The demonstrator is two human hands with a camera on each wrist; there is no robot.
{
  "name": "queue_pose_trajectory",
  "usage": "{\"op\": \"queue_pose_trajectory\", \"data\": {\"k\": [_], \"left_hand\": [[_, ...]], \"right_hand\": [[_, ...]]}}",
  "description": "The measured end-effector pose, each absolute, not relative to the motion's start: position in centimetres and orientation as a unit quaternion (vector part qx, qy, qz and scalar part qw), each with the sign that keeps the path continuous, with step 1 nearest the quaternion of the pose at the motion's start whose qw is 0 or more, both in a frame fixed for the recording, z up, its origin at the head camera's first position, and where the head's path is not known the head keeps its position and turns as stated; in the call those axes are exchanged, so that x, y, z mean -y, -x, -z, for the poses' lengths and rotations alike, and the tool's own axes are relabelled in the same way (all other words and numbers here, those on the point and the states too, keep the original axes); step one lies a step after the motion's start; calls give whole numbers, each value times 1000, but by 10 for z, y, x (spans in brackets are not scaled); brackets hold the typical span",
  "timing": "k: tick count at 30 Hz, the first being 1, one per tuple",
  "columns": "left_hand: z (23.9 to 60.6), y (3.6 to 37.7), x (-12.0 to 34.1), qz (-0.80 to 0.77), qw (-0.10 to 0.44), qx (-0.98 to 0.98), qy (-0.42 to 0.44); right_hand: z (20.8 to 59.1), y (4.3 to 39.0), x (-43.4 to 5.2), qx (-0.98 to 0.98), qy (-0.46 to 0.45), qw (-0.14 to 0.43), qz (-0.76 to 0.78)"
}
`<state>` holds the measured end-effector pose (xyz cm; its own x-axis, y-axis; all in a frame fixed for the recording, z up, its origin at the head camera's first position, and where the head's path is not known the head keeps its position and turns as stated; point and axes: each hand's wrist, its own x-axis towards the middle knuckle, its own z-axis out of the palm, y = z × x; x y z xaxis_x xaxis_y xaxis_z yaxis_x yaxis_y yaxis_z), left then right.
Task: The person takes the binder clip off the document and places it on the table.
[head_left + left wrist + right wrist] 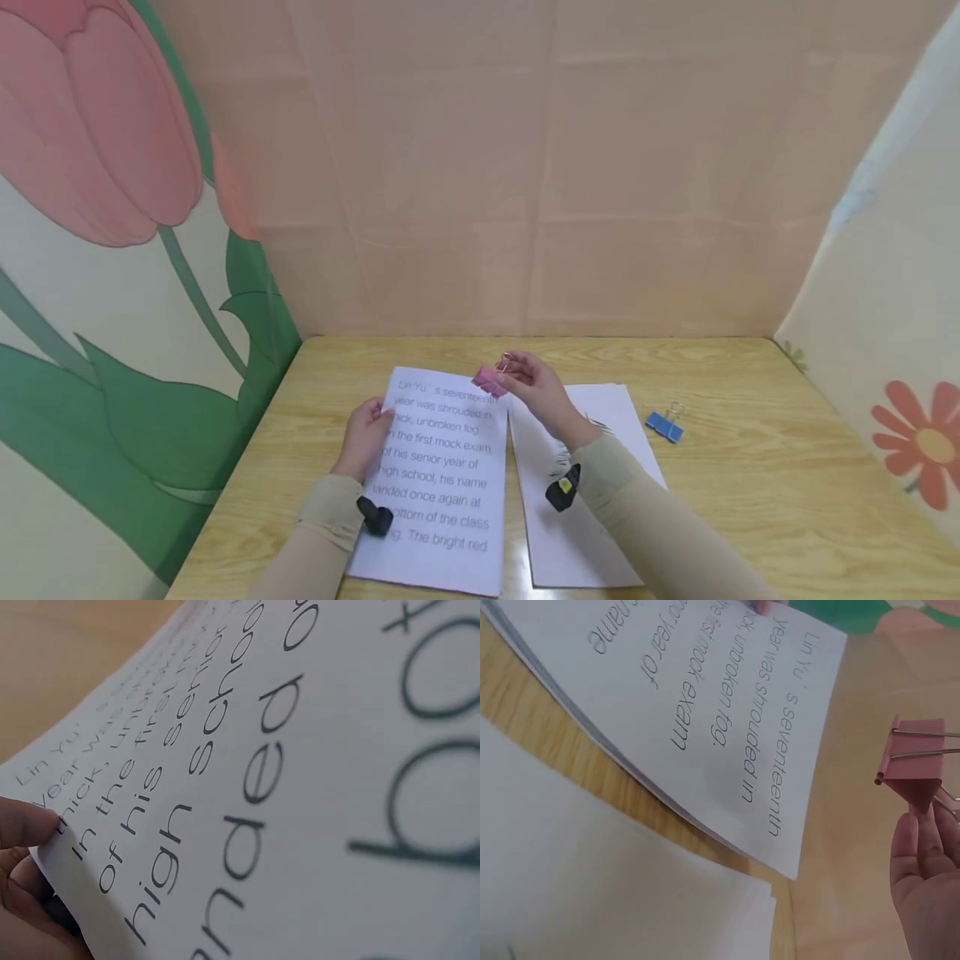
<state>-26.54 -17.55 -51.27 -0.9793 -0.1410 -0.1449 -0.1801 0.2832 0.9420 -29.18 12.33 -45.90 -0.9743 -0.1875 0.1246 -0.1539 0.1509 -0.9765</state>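
Observation:
A stack of printed pages lies on the wooden table, its large text filling the left wrist view. My left hand holds the stack's left edge, thumb on top and fingers underneath. My right hand pinches a pink binder clip by its wire handles, just above the stack's top right corner. In the right wrist view the pink clip hangs to the right of the page corner, not touching the paper.
A second pile of white sheets lies right of the printed stack, partly under my right forearm. A blue binder clip rests on the table further right. Patterned cloth walls enclose the table on three sides.

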Motion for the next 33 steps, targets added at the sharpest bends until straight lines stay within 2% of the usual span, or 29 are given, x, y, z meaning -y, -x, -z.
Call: {"op": "queue_pose_trajectory", "data": {"k": [10,33], "left_hand": [[514,261,172,-578,21,-805,130],[515,258,169,-529,24,-838,133]], "right_hand": [[475,285,-148,-780,100,22,618],[486,263,-199,-796,50,21,603]]}}
